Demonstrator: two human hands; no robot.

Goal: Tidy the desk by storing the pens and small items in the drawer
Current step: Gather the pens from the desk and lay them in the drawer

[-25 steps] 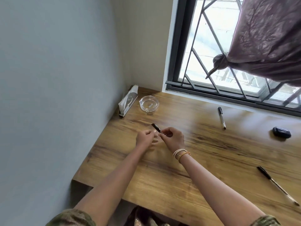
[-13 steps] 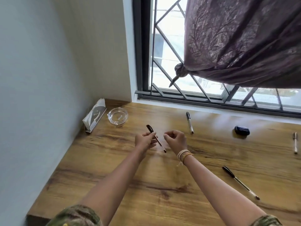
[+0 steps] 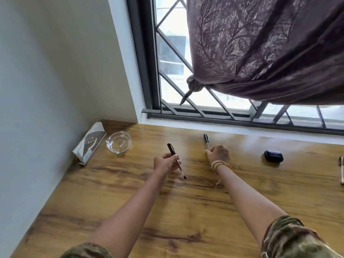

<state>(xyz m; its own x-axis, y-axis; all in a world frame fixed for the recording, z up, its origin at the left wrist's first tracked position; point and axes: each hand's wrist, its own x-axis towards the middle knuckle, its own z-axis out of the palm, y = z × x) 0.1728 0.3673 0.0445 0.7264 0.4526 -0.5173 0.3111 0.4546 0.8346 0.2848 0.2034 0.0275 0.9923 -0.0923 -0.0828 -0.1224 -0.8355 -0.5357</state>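
Black-capped pen [image 3: 176,161] is gripped in the left hand [image 3: 165,162], raised above the desk [image 3: 130,202], cap toward the window. Second pen [image 3: 206,141] lies near the window edge; the right hand [image 3: 217,155] is closed over its lower end. Dark case [image 3: 273,155] sits well right; another pen [image 3: 341,170] at the right border. Glass dish [image 3: 119,143] and paper packet [image 3: 90,144] occupy the left corner. Desk centre lies open.

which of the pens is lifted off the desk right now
The black-capped pen in the left hand; the others lie on the wooden desk.
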